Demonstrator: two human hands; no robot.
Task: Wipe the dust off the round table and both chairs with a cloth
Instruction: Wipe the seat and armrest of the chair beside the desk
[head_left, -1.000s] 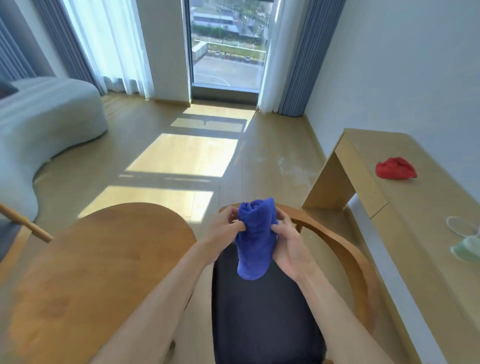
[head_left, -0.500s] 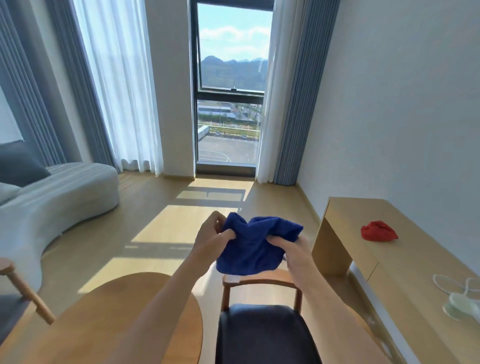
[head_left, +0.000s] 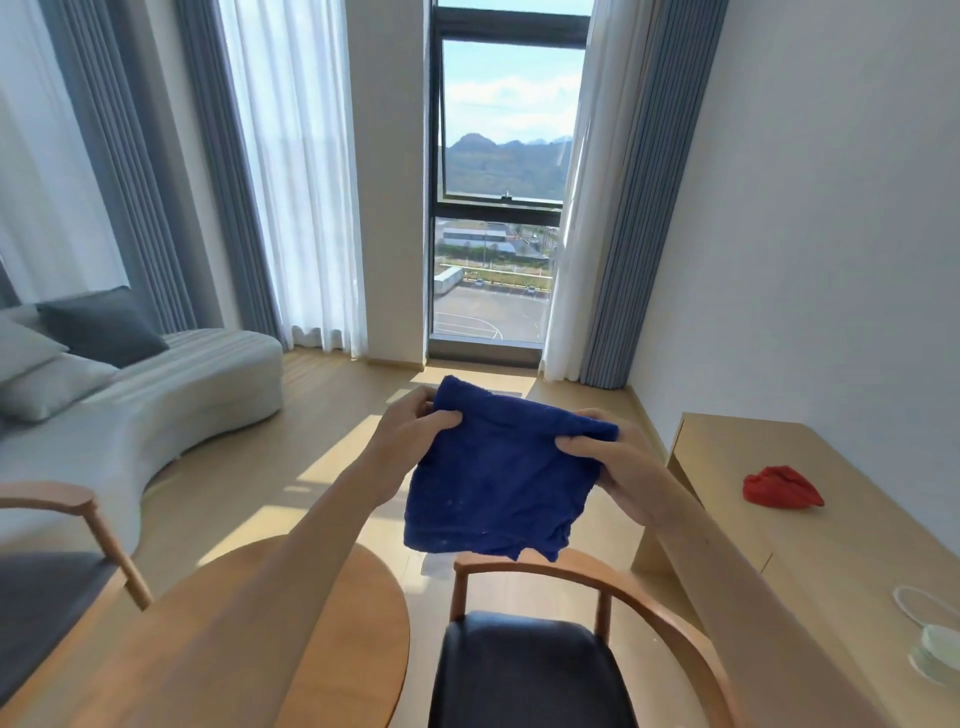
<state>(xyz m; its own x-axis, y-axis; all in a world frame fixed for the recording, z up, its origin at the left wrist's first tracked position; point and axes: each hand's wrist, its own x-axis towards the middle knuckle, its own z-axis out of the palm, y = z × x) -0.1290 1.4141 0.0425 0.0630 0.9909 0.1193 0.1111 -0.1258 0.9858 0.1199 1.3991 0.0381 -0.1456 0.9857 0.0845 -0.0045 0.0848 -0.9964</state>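
A blue cloth (head_left: 498, 483) hangs spread out in front of me, held in the air by its top corners. My left hand (head_left: 410, 436) pinches the upper left corner and my right hand (head_left: 613, 462) pinches the upper right corner. Below the cloth stands a wooden chair (head_left: 540, 670) with a dark seat and a curved back rail. The round wooden table (head_left: 358, 629) lies at the lower left, partly hidden by my left forearm. A second wooden chair (head_left: 57, 561) with a dark seat shows at the left edge.
A long wooden desk (head_left: 810, 540) runs along the right wall, with a red cloth (head_left: 779, 488) on it and a pale green object with a white cable (head_left: 935, 649) near its front. A grey sofa (head_left: 130, 410) with cushions stands left. A window is straight ahead.
My head has tilted upward, so the window and wall fill more of the view. Both hands rose and pulled apart, opening the bunched blue cloth into a flat hanging sheet.
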